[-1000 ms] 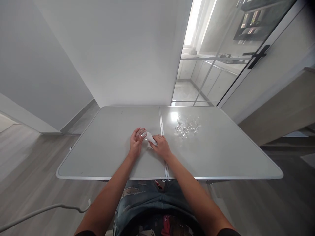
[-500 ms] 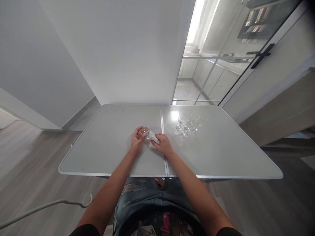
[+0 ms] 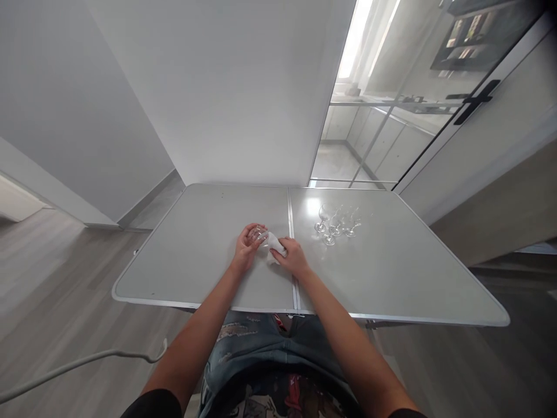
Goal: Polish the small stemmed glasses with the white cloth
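My left hand (image 3: 246, 245) is closed around the bowl of a clear wine glass (image 3: 260, 233), which lies sideways above the table. My right hand (image 3: 291, 254) grips a white cloth or tissue (image 3: 274, 242), pressed against the glass's right end. The cloth covers that part, so the stem and foot are hidden. Both hands are close together, just left of the table's seam. Right of them, several clear stemmed glasses (image 3: 334, 225) stand upright in a tight group.
The grey folding table (image 3: 374, 273) has a metal rim and a metal seam (image 3: 290, 215) across it. A white wall (image 3: 243, 116) rises behind it. At the back right is a glass door (image 3: 361, 139) with a black handle (image 3: 476, 101). A pale hose or cable (image 3: 104, 353) shows at lower left.
The whole view has shifted slightly, so the table appears a little further right. Both hands keep their holds on the glass and the cloth, with hardly any movement.
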Motion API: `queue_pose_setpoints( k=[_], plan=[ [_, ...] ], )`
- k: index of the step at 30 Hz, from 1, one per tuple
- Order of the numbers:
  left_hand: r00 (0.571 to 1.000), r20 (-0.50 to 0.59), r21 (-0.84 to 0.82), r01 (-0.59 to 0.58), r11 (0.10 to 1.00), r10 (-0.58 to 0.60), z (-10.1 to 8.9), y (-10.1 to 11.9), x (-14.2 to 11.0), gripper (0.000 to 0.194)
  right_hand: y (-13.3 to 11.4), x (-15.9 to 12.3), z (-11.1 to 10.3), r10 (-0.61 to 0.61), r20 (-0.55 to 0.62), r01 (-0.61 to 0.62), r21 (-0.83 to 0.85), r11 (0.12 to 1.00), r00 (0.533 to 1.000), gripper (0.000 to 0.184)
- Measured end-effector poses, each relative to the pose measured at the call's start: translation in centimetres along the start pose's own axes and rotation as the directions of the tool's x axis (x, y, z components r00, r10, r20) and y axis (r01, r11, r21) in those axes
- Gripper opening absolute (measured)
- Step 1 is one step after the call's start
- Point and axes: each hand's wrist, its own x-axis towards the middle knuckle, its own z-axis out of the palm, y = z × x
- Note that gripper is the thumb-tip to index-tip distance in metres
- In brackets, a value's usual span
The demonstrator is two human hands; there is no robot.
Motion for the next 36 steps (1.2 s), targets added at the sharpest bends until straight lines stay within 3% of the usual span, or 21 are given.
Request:
queue_pose_setpoints(
  k=[2,3,4,6,7,9,11,12,14,16,18,20,22,23,25,27,28,30,33,36],
  plan=[
    [1.000,-0.027,0.014,-0.003,1.000,0.004,-0.1,0.0,0.0,0.060,-0.3,0.0,0.5,-0.103,-0.033,0.096,-0.154,0.983,0.994,0.018],
    [1.000,-0.025,0.011,0.000,1.000,0.001,-0.2,0.0,0.0,0.061,-0.4,0.0,0.6,-0.099,-0.027,0.095,-0.144,0.985,0.995,0.018],
    [1.000,-0.014,0.000,0.004,1.000,-0.004,-0.2,0.1,0.0,0.063,-0.4,0.0,0.8,-0.056,-0.004,0.055,-0.072,0.996,0.998,0.020],
    [1.000,0.022,-0.023,0.022,0.999,-0.022,-0.4,0.2,-0.1,0.067,-0.4,0.1,0.7,0.116,0.098,-0.135,0.216,0.967,0.988,0.029],
    [0.999,0.037,-0.029,0.031,0.999,-0.030,-0.4,0.2,-0.2,0.069,-0.4,0.1,0.6,0.205,0.187,-0.263,0.378,0.888,0.961,0.033],
    [0.997,0.061,-0.029,0.046,0.999,-0.044,-0.4,0.2,-0.3,0.070,-0.2,0.2,0.3,0.303,0.373,-0.476,0.592,0.650,0.877,0.036],
    [0.997,0.069,-0.021,0.046,0.999,-0.044,-0.3,0.1,-0.3,0.070,-0.2,0.3,0.0,0.319,0.457,-0.557,0.654,0.513,0.830,0.038],
    [0.997,0.063,-0.018,0.040,0.999,-0.039,-0.3,0.1,-0.2,0.069,-0.2,0.4,-0.1,0.321,0.444,-0.548,0.654,0.522,0.836,0.039],
    [0.999,0.035,-0.007,0.021,1.000,-0.021,-0.1,0.2,-0.1,0.067,-0.4,0.4,0.0,0.315,0.319,-0.447,0.581,0.680,0.894,0.037],
    [1.000,-0.001,0.010,0.000,1.000,0.000,-0.1,0.3,0.0,0.064,-0.7,0.4,0.3,0.232,0.128,-0.263,0.357,0.896,0.964,0.031],
    [1.000,-0.016,0.027,0.000,1.000,0.000,-0.1,0.3,0.1,0.063,-0.9,0.3,0.5,0.086,-0.001,-0.086,0.085,0.993,0.996,0.024],
    [1.000,-0.001,0.029,0.021,0.999,-0.021,-0.2,0.4,0.0,0.066,-1.0,0.2,0.6,0.019,-0.023,-0.019,-0.008,1.000,1.000,0.022],
    [0.999,0.029,0.011,0.043,0.999,-0.043,-0.3,0.4,-0.1,0.069,-1.0,0.1,0.4,0.110,0.067,-0.120,0.160,0.980,0.992,0.027],
    [0.998,0.047,-0.001,0.051,0.999,-0.051,-0.4,0.3,-0.2,0.071,-0.9,0.1,0.3,0.187,0.148,-0.224,0.297,0.928,0.971,0.032],
    [0.995,0.079,-0.017,0.065,0.998,-0.063,-0.4,0.3,-0.3,0.074,-0.6,0.1,0.0,0.301,0.333,-0.441,0.522,0.730,0.894,0.040],
    [0.993,0.092,-0.015,0.073,0.997,-0.071,-0.4,0.3,-0.4,0.073,-0.3,0.2,-0.1,0.338,0.429,-0.545,0.612,0.573,0.837,0.042],
    [0.994,0.086,-0.013,0.069,0.998,-0.068,-0.4,0.3,-0.3,0.072,-0.2,0.3,-0.1,0.342,0.425,-0.545,0.621,0.563,0.838,0.042],
    [0.998,0.045,-0.011,0.044,0.999,-0.043,-0.3,0.2,-0.2,0.070,-0.2,0.3,0.1,0.329,0.324,-0.461,0.569,0.681,0.887,0.040],
    [1.000,-0.025,0.001,0.008,1.000,-0.008,-0.3,0.1,0.1,0.066,-0.4,0.3,0.6,0.164,0.062,-0.174,0.237,0.956,0.984,0.030],
    [0.999,-0.055,0.022,0.001,1.000,0.001,-0.3,0.1,0.2,0.062,-0.6,0.2,1.0,-0.037,-0.068,0.034,-0.048,0.998,0.997,0.020]
  ],
)
